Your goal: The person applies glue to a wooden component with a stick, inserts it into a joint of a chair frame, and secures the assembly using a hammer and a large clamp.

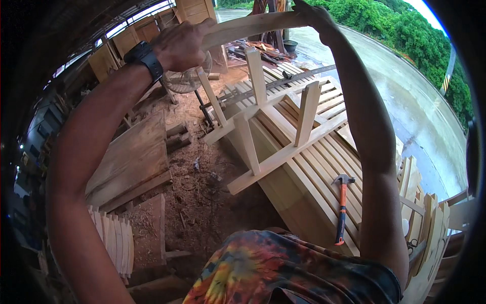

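Raised up ahead at the top of the head view, a pale wooden slat (253, 26) spans between my two hands. My left hand (183, 45), with a dark watch on its wrist, is closed around the left end. The right end is in my right hand (319, 23), its fingers partly hidden and dark against the background. Below the slat stands a wooden frame part (276, 158), whose rails carry several short upright pieces. It rests on a stack of slats (324, 175). A claw hammer (342, 210) with an orange and dark handle lies on that stack, near my right forearm.
A long metal bar clamp (243, 96) crosses behind the uprights. Sawdust and shavings cover the ground (190, 202) at left, beside a large wooden panel (131, 154). More cut slats (114, 238) stand at lower left. Wet pavement (405, 96) lies beyond at right.
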Demonstrator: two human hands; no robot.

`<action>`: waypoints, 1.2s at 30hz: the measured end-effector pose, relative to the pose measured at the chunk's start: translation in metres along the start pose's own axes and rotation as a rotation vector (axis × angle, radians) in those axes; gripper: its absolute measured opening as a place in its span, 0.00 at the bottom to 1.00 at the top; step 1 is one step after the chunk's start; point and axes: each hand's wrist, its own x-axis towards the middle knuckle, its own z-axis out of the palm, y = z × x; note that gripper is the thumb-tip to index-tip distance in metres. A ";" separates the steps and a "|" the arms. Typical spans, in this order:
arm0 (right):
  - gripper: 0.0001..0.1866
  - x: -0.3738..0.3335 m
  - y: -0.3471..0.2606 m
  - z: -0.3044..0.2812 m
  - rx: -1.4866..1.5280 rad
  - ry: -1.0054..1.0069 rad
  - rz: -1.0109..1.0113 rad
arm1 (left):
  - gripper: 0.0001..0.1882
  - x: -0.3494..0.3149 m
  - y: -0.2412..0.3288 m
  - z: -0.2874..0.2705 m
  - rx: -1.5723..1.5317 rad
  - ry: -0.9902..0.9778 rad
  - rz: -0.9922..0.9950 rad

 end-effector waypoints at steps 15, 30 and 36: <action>0.38 -0.011 0.038 -0.049 -0.124 0.048 0.002 | 0.43 0.026 0.064 -0.013 0.008 -0.120 -0.033; 0.32 -0.015 0.051 -0.062 0.197 -0.131 -0.250 | 0.39 0.037 0.080 -0.030 0.086 -0.070 -0.001; 0.33 -0.015 0.047 -0.061 0.188 -0.113 -0.140 | 0.38 0.042 0.080 -0.034 0.137 -0.089 0.012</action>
